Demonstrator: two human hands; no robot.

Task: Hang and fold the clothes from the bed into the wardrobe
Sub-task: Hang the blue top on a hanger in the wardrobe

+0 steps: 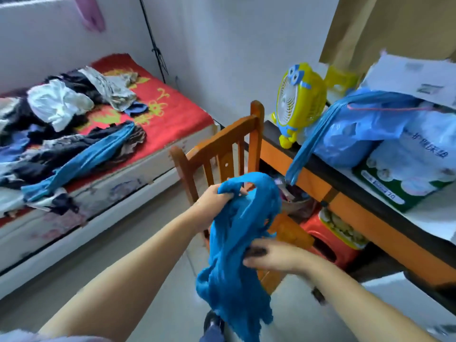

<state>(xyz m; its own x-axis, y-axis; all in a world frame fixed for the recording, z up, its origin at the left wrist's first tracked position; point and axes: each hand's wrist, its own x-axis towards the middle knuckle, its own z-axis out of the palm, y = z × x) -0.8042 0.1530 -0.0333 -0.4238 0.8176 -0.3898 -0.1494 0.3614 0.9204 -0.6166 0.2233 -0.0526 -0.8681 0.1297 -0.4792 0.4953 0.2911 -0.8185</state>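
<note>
A crumpled blue garment (237, 243) hangs in front of me over the floor. My left hand (217, 201) grips its upper edge with curled fingers. Lower down, my right hand (269, 257) holds the garment's middle, thumb and fingers closed on the cloth beside a dark patch. A heap of mixed clothes (61, 114), white, dark and blue, lies on the bed (172, 119) with the red patterned cover at the left. The wardrobe is not in view.
A wooden chair (222, 149) stands just behind the garment. At the right, a black and orange desk (345, 191) carries a yellow fan (299, 99), blue plastic bags (365, 127) and a green box (394, 183). A red stool (328, 245) sits under it.
</note>
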